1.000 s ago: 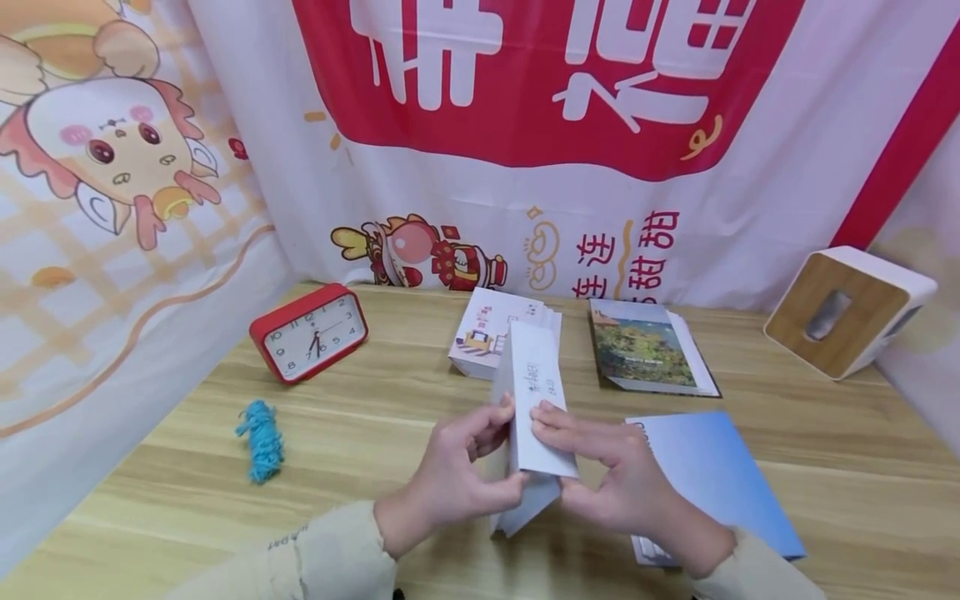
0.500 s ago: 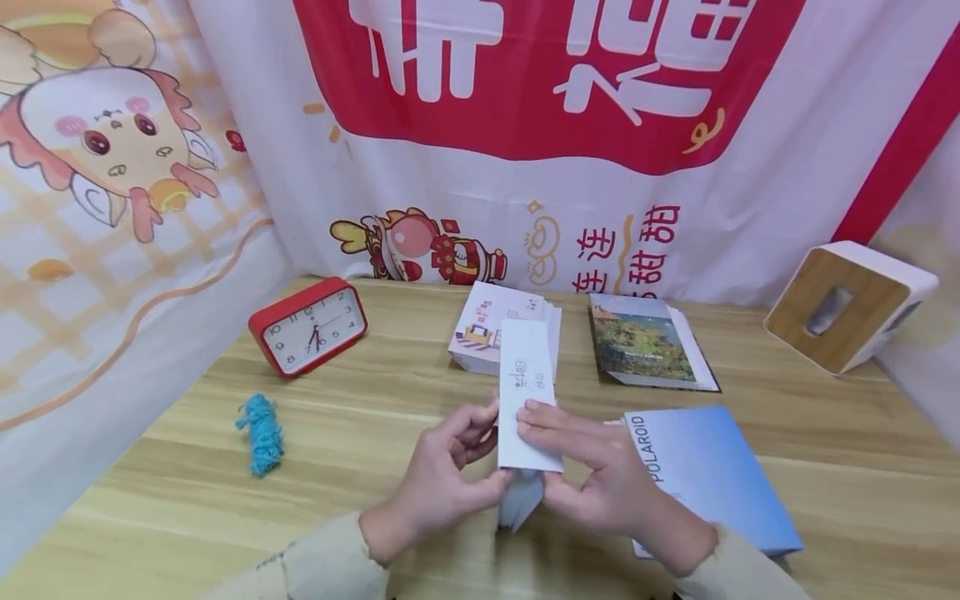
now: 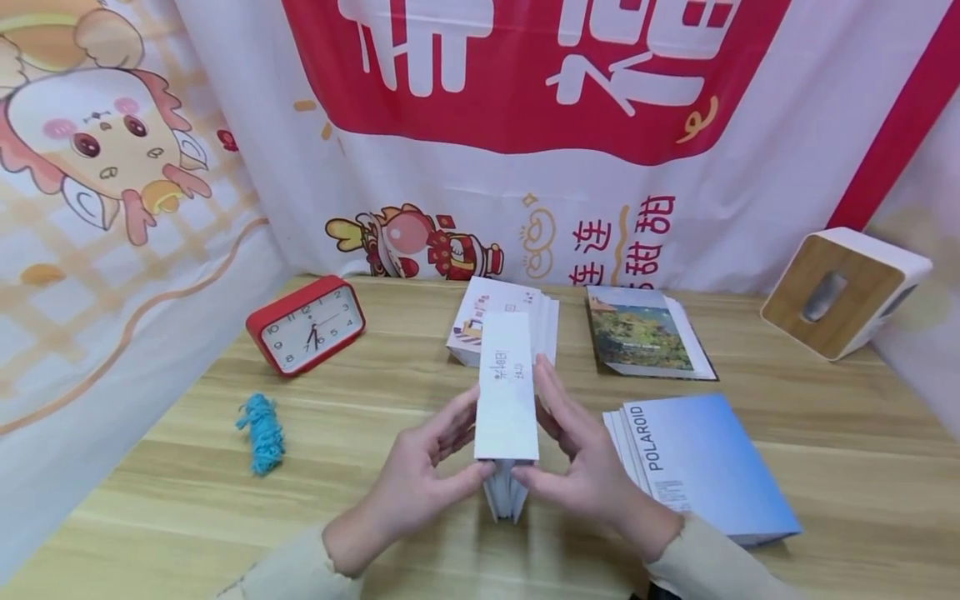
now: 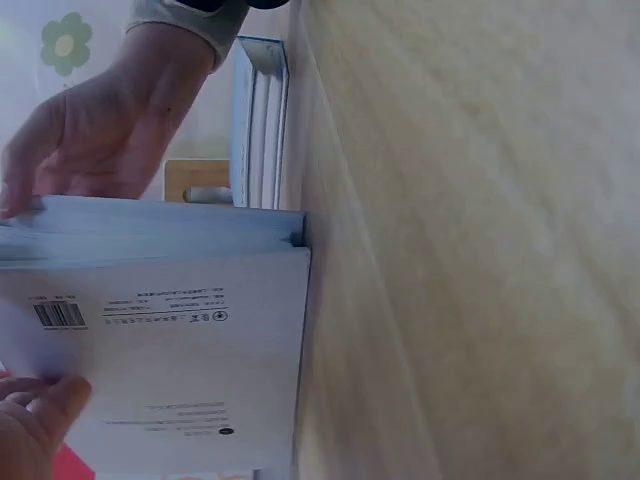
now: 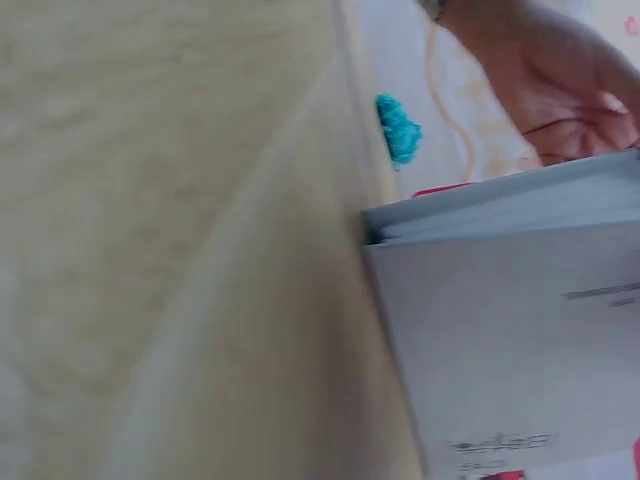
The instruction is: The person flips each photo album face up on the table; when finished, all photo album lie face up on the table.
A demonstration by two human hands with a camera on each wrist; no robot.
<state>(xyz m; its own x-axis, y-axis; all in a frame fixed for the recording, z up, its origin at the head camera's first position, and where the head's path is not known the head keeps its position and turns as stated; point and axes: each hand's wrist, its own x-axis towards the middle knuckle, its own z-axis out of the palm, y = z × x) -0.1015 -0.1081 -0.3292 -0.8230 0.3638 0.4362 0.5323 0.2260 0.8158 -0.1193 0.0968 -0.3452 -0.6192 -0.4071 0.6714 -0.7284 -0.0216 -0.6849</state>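
Observation:
A white book [image 3: 507, 408] with small print on its spine stands spine-up on the table between my two hands. My left hand [image 3: 416, 471] holds its left side, thumb at the near edge and fingers along the cover. From the other side my right hand [image 3: 592, 467] grips it in the same way, its thumb near the lower end of the spine. In the left wrist view the cover [image 4: 200, 360] shows a barcode, and the book's lower edge meets the tabletop. Pages show between the covers in the right wrist view, where the opposite cover [image 5: 510, 320] faces the camera.
A blue POLAROID book [image 3: 712, 467] lies at the right. Behind stand a picture-covered book [image 3: 645, 333] and a cartoon-covered one [image 3: 468, 321], partly hidden. A red clock [image 3: 307, 325] and blue yarn bundle [image 3: 262, 433] are left; a wood-fronted box [image 3: 825, 292] stands far right.
The white book has turned more upright and shifted left. My right fingers have slid off the top of the spine onto the book's right side.

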